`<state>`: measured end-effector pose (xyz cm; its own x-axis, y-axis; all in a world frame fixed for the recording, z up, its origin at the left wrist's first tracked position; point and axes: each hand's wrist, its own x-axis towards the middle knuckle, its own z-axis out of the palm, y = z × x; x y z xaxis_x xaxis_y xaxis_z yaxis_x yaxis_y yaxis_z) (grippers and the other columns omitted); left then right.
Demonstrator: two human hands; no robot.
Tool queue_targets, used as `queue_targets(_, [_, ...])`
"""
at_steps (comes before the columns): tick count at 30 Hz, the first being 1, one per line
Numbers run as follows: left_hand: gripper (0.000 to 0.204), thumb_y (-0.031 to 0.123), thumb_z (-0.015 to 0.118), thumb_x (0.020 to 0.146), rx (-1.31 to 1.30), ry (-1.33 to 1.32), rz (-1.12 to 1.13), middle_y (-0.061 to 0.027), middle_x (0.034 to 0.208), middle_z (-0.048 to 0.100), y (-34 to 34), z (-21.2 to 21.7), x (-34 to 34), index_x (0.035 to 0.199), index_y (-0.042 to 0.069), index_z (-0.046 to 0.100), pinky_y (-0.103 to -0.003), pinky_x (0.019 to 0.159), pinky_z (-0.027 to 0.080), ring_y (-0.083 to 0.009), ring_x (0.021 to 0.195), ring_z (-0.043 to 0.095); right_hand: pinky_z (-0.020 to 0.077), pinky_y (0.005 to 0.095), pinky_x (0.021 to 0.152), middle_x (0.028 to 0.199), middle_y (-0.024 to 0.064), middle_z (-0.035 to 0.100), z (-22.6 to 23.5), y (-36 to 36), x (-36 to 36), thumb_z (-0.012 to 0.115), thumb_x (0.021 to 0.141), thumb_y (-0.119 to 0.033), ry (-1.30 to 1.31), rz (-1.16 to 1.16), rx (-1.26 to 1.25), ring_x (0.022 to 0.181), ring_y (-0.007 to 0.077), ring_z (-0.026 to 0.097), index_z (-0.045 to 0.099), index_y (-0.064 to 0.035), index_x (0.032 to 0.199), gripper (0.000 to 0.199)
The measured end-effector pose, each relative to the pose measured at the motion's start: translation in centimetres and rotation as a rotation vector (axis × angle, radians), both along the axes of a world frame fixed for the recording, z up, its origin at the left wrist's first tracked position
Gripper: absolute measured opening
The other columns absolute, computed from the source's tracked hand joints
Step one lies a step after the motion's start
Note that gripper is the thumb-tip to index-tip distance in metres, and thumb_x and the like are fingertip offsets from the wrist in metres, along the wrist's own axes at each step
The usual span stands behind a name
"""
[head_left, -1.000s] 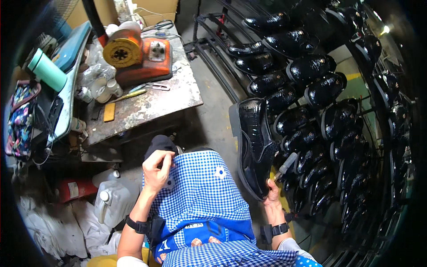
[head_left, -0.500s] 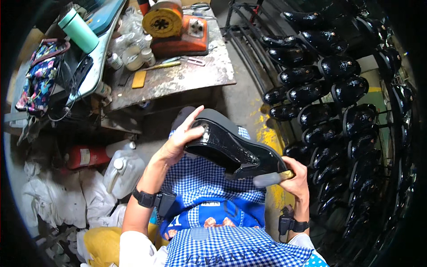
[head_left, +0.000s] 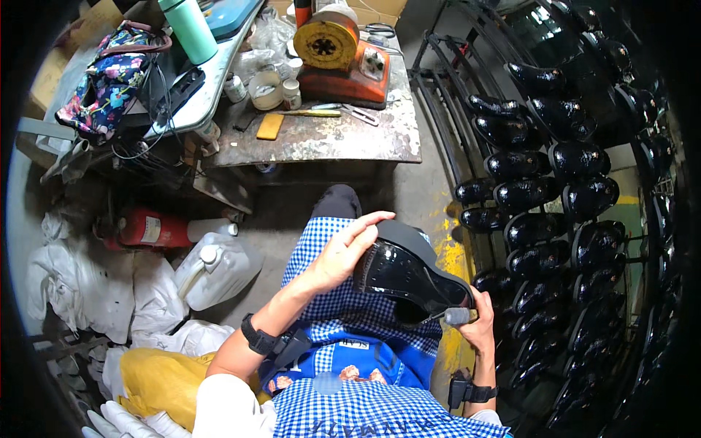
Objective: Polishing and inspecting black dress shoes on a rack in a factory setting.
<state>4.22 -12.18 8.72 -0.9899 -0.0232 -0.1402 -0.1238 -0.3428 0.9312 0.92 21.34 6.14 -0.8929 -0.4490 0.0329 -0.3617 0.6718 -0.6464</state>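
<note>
A glossy black shoe (head_left: 398,274) with a thick dark sole is held tilted above my lap. My left hand (head_left: 339,257) grips one end of it, fingers along the sole edge. At the other end my right hand (head_left: 478,325) holds the shoe by its edge. That same hand also keeps a small tool (head_left: 460,316) with a grey-and-yellow handle; a thin part points left toward the shoe opening. The tool's exact kind cannot be made out. Beneath the shoe lies my blue checked apron (head_left: 328,306).
Ahead stands a worn workbench (head_left: 328,142) with an orange machine (head_left: 343,84), jars and a yellow block (head_left: 270,126). A rack of black shoes (head_left: 526,190) fills the right side. To the left are a white jug (head_left: 219,270), a red container (head_left: 146,228) and a yellow sack (head_left: 164,379).
The shoe has turned and shifted, showing more of its glossy side. My left hand has slid to lie flatter along its end. The tool has turned in my right hand. The view has shifted.
</note>
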Motion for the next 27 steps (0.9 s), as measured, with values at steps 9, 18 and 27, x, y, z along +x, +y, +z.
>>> queue_targets(9, [0.050,0.013,0.047,0.095,0.043,-0.011,0.005,-0.0086,0.132,0.049,1.6,-0.8,-1.5,0.143,0.016,0.032,-0.023,0.073,0.051,-0.0128,0.101,0.057,0.0459,0.0310,0.087,0.112,0.0072,0.061,-2.7,2.6,1.2,0.070,0.065,-0.002,-0.711,-0.231,-0.786,0.096,0.0184,0.060,0.051,0.0058,0.122,0.060])
queue_targets(18, [0.036,-0.007,0.050,0.083,-0.843,0.215,0.145,-0.0152,0.102,0.065,-1.8,-5.8,-3.0,0.119,-0.001,0.055,-0.027,0.079,0.050,-0.0202,0.088,0.066,0.0435,0.0261,0.082,0.092,0.0005,0.062,-16.3,8.9,5.2,0.077,0.073,-0.013,-0.522,-1.156,-0.910,0.086,0.0119,0.057,0.066,-0.0050,0.093,0.025])
queue_targets(27, [0.034,-0.008,0.046,0.083,-0.861,0.289,0.160,-0.0137,0.087,0.068,-0.6,-6.1,-3.2,0.115,-0.004,0.057,-0.023,0.060,0.052,-0.0140,0.063,0.066,0.0446,0.0334,0.093,0.120,0.0107,0.055,-28.8,9.8,-4.1,0.077,0.075,-0.021,-0.405,-1.571,-1.151,0.106,0.0212,0.055,0.045,0.0006,0.126,0.065])
